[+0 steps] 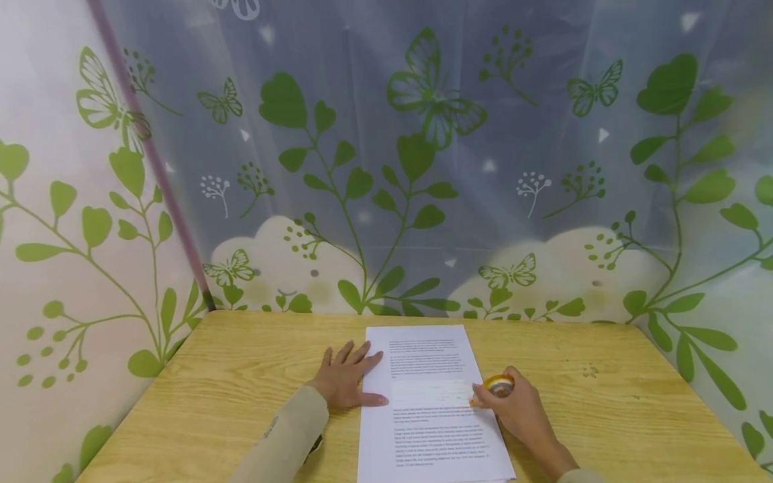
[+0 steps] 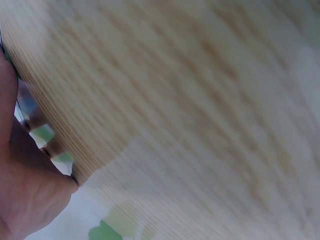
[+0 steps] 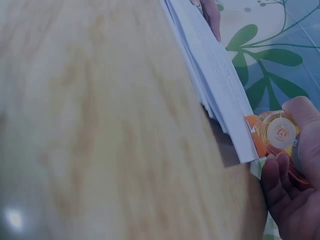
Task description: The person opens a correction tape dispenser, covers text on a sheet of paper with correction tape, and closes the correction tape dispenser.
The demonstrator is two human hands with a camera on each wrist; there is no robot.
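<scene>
A stack of printed paper (image 1: 435,436) lies on the table, its text in dark paragraphs. Across its middle runs a whitened band (image 1: 425,391) where the print is covered or very faint. My left hand (image 1: 341,381) rests with spread fingers on the sheet's left edge; the left wrist view catches only part of that hand (image 2: 30,195). At the right margin, level with the band, my right hand (image 1: 524,410) grips an orange correction tape (image 1: 500,385). In the right wrist view the correction tape (image 3: 280,131) has its orange tip end at the paper's edge.
The wood-grain table (image 1: 253,362) extends on both sides of the paper. Behind it hangs a curtain (image 1: 374,168) printed with green leaves and butterflies. Several sheets make up the stack (image 3: 210,80), with their edges slightly fanned.
</scene>
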